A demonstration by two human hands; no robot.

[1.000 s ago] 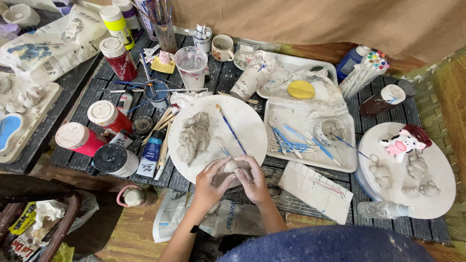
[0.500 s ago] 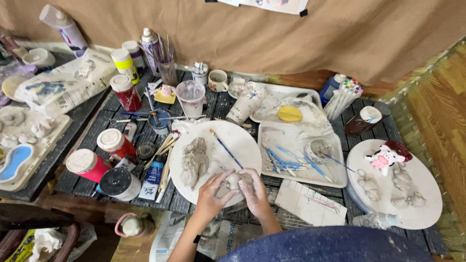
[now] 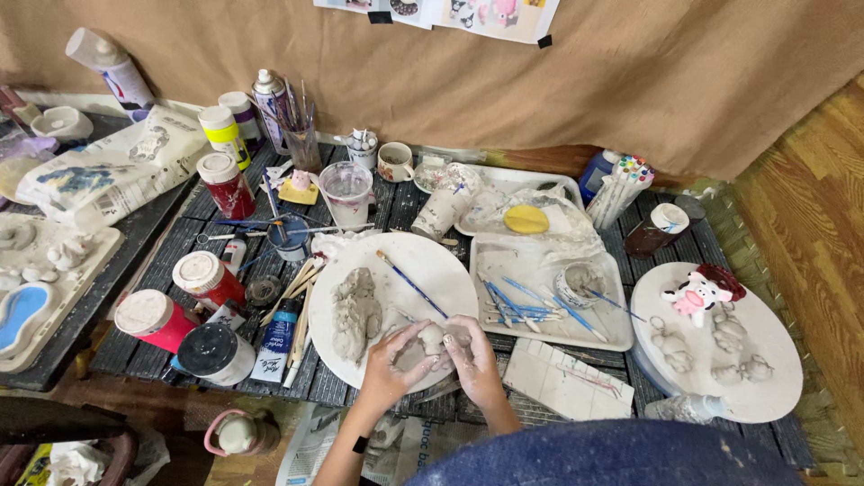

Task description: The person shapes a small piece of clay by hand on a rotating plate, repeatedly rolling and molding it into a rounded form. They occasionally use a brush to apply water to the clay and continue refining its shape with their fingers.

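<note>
At the bottom centre of the frame, both hands were down on the job: the left hand [image 3: 389, 364] and the right hand [image 3: 470, 354] met over a small lump of grey clay [image 3: 432, 337], fingers curled around it, pinching and cupping it between them just above the near rim of the round white board [image 3: 441, 270]. Clay smeared both hands, plainly. Just left of the hands, on that same board, lay a bigger rough slab of grey clay [image 3: 356, 312], and a blue-handled brush [image 3: 410, 283] lay slantwise across the board's middle. Lower right of the hands, a flat white tile [image 3: 565, 382] rested on the dark slatted table [image 3: 162, 261]. Left of the board, red paint jars [image 3: 155, 319] with white lids stood beside a black-lidded tub [image 3: 214, 354] and a paint tube [image 3: 280, 337]. To the right, mid-frame, a white tray [image 3: 621, 337] held a scatter of blue tools [image 3: 517, 301], and farther right a second round board [image 3: 774, 396] carried small grey clay figures [image 3: 724, 351] and a pink-and-white painted cow figure [image 3: 695, 295]. Further back, upper centre, a clear plastic cup [image 3: 346, 193] stood near a small mug [image 3: 394, 162], with a yellow sponge [image 3: 526, 219] in the rear tray. At the very back, upper left, a spray can [image 3: 268, 108] and a jar of brushes [image 3: 301, 139] stood against the brown paper wall [image 3: 684, 81].
</note>
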